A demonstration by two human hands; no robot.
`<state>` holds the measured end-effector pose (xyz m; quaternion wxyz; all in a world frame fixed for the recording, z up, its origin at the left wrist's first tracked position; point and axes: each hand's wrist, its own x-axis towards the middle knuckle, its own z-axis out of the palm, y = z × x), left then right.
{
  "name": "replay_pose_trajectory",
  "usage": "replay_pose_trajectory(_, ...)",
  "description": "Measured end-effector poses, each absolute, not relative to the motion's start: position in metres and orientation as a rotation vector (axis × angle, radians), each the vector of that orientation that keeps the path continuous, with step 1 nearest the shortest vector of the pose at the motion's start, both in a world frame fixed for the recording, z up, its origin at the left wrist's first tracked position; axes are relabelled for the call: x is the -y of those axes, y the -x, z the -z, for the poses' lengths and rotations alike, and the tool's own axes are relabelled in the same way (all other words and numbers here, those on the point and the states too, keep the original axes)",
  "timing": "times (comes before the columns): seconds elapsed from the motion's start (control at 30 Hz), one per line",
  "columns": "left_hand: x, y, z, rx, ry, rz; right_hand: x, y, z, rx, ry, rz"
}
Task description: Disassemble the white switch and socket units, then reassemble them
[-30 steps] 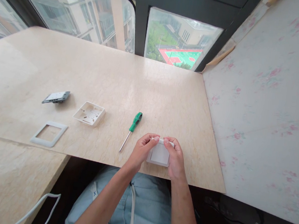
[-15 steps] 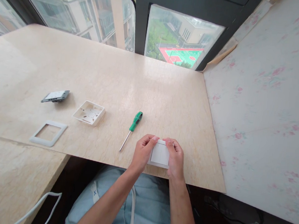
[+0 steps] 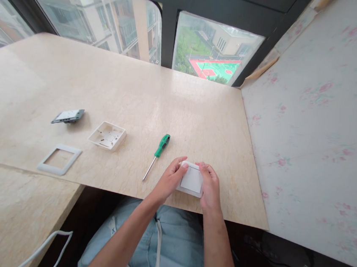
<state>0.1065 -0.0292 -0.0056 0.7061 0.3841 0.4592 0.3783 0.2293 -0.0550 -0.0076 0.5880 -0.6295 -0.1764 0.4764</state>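
Got a white switch [image 3: 192, 181] pinched between left hand [image 3: 171, 177] and right hand [image 3: 210, 184], near the front edge of the counter [image 3: 200, 110], thumbs up top by the far corners and fingers round the sides. Pretty much square, so no real long axis to go by; about equally close to both hands. Just left of the left hand, a screwdriver [image 3: 157, 154], angled with handle away and tip toward the front edge, well out of the right hand's way. Farther left, a box [image 3: 118, 140], a frame [image 3: 50, 169] and a module [image 3: 68, 116]. Can't see the switch's underside or most fingertips, can't tell if it's touching the counter, and can't make out the small bits in the box.
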Motion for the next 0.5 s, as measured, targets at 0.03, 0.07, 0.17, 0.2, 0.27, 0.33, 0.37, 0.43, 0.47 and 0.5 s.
replay_pose_trajectory(0.03,0.030,-0.105,0.006,-1.009,-0.834,-0.827,0.055,-0.230,0.006,0.406,1.470,-1.112)
replay_pose_trajectory(0.07,0.032,-0.103,0.007,-0.995,-0.811,-0.814,0.055,-0.230,0.006,0.401,1.469,-1.115)
replay_pose_trajectory(0.17,0.037,-0.100,0.008,-0.921,-0.761,-0.784,0.055,-0.232,0.004,0.394,1.443,-1.121)
replay_pose_trajectory(0.2,0.039,-0.099,0.008,-0.891,-0.752,-0.778,0.055,-0.232,0.004,0.396,1.436,-1.122)
replay_pose_trajectory(0.27,0.041,-0.097,0.006,-0.841,-0.745,-0.764,0.055,-0.233,0.004,0.406,1.438,-1.121)
replay_pose_trajectory(0.33,0.042,-0.095,0.004,-0.820,-0.751,-0.755,0.055,-0.233,0.004,0.414,1.446,-1.119)
replay_pose_trajectory(0.37,0.042,-0.094,0.004,-0.814,-0.759,-0.753,0.055,-0.233,0.004,0.414,1.448,-1.116)
replay_pose_trajectory(0.43,0.043,-0.092,0.004,-0.799,-0.775,-0.753,0.055,-0.233,0.004,0.406,1.449,-1.107)
replay_pose_trajectory(0.47,0.044,-0.091,0.005,-0.788,-0.777,-0.759,0.055,-0.233,0.004,0.400,1.446,-1.105)
replay_pose_trajectory(0.5,0.045,-0.091,0.007,-0.777,-0.774,-0.770,0.055,-0.232,0.005,0.393,1.440,-1.104)
